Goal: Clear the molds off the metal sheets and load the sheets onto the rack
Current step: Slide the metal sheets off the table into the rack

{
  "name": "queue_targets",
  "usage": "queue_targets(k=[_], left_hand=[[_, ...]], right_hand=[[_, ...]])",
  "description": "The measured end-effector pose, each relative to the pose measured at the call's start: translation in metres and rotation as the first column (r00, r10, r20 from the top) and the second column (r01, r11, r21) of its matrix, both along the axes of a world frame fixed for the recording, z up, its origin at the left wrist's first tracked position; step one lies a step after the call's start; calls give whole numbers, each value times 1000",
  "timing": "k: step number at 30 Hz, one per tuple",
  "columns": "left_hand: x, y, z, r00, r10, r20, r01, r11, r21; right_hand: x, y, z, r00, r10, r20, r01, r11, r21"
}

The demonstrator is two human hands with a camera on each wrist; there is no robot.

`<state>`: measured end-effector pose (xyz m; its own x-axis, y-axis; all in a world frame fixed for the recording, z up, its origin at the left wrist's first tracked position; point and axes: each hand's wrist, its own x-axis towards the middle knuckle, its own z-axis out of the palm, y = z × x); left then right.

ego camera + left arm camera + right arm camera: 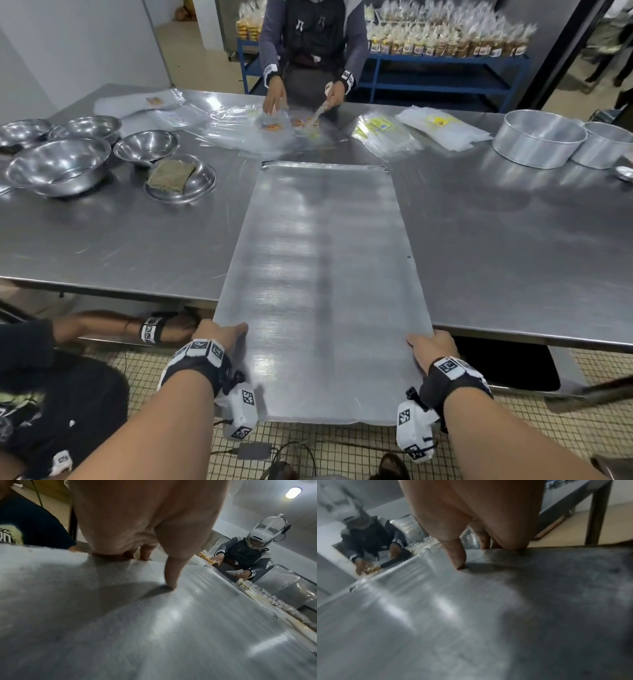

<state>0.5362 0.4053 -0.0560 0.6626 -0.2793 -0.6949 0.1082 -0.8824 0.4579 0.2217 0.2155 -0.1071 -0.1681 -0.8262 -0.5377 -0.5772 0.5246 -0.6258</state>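
A long bare metal sheet (318,274) lies lengthwise on the steel table (513,246), its near end hanging past the table's front edge. My left hand (219,334) grips the sheet's left edge near that end, thumb on top, fingers under; the left wrist view shows the same sheet (154,628) with the thumb pressed on it. My right hand (433,346) grips the right edge the same way, its thumb on the sheet (453,615) in the right wrist view. Two round metal molds (539,138) stand at the table's far right, off the sheet.
Several steel bowls (58,166) and a dish with a sponge (173,174) sit at the left. Plastic bags (387,135) lie across the back, where a person (311,44) works. Another person (51,387) crouches at my lower left. Cables (291,452) lie on the tiled floor.
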Motion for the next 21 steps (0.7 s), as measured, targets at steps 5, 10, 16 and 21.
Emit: queue_targets(k=[5,10,16,21], left_hand=[[9,-6,-10,983,-156,99,144,983,115],[15,-4,-15,994,-84,71,83,996,10],[15,-3,-22,997,60,54,-59,998,-22],[21,-1,-23,999,32,-6,-32,999,-25]], right_hand=[[-4,0,6,997,-25,-80,35,991,126],[-9,4,0,998,-68,-14,69,994,85],[-10,14,-6,991,-109,73,107,994,29],[-16,23,-3,968,-198,155,196,980,30]])
